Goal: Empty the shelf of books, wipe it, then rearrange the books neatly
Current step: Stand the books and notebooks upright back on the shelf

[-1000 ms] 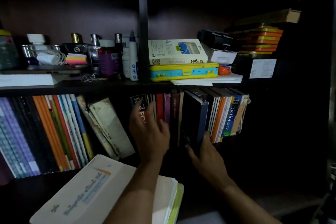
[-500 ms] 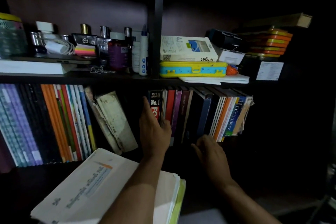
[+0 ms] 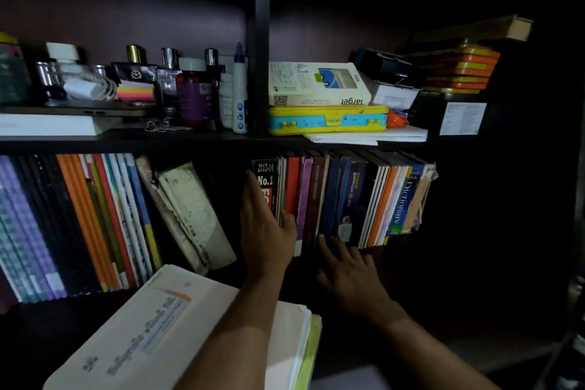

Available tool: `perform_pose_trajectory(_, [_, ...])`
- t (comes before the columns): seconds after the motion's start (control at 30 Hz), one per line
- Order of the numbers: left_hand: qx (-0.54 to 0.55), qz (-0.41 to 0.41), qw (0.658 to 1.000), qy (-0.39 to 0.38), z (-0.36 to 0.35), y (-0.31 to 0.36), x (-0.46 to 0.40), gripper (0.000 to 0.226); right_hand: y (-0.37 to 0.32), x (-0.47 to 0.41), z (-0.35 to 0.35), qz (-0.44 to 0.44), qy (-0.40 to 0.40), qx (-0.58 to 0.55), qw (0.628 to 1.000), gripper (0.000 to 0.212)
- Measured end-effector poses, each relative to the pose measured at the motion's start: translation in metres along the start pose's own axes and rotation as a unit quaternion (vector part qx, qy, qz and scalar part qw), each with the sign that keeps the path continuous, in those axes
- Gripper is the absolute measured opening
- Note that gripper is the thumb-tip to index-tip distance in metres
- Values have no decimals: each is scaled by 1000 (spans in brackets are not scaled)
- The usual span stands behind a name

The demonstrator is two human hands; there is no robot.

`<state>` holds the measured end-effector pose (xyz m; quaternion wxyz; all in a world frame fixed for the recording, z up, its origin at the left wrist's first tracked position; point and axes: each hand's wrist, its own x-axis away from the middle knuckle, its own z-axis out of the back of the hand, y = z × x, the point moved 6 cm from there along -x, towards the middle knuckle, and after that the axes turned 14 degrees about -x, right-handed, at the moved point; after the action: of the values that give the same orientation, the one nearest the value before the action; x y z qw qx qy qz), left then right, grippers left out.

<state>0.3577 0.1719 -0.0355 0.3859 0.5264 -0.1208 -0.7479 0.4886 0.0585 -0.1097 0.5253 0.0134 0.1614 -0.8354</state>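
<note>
A row of upright books [image 3: 345, 196] stands in the lower right compartment of the dark shelf [image 3: 190, 144]. My left hand [image 3: 266, 231] lies flat against the left end of that row, beside the "No.1" book [image 3: 265, 177], with the thumb across the spines. My right hand [image 3: 351, 269] is spread below the dark blue books [image 3: 332, 193], its fingertips touching their lower edges. More books [image 3: 79, 225] fill the lower left compartment, and two worn ones [image 3: 190, 215] lean to the left. A white book stack [image 3: 152, 332] lies flat under my left forearm.
The upper shelf holds bottles [image 3: 193, 95], sticky notes [image 3: 136, 93], a white box [image 3: 316, 85] on a yellow case [image 3: 326, 120], papers [image 3: 370, 136] and orange tins [image 3: 459, 70]. A vertical divider [image 3: 261, 41] splits it. Everything right of the book row is dark.
The dark blue book that stuck out over my right hand now sits level with the row. My right hand has slid left along the bottom edges. My left hand stays at the row's left end.
</note>
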Motion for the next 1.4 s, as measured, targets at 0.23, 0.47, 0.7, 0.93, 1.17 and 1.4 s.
perform_pose_trajectory(0.23, [-22, 3, 1000, -13, -3, -1, -1, 97, 4, -4, -4, 0, -18, 20, 1000, 95])
perform_pose_trajectory(0.47, [-2, 30, 999, 22, 3, -6, -5, 93, 0, -4, 2, 20, 24, -53, 998, 72])
perform_pose_trajectory(0.7, [43, 75, 994, 61, 28, 2, -13, 65, -30, 21, 18, 193, 6, -258, 947, 58])
perform_pose_trajectory(0.93, [131, 168, 969, -125, 63, -25, -47, 9, -46, 32, 7, 255, -56, -272, 926, 71])
perform_pose_trajectory(1.17, [-191, 134, 936, -263, 147, -55, -9, 11, -42, 42, 16, 205, -82, -389, 895, 82])
perform_pose_trajectory(1.4, [-335, 212, 871, -290, 226, -115, 101, 46, -50, 43, 8, 251, -101, -235, 934, 66])
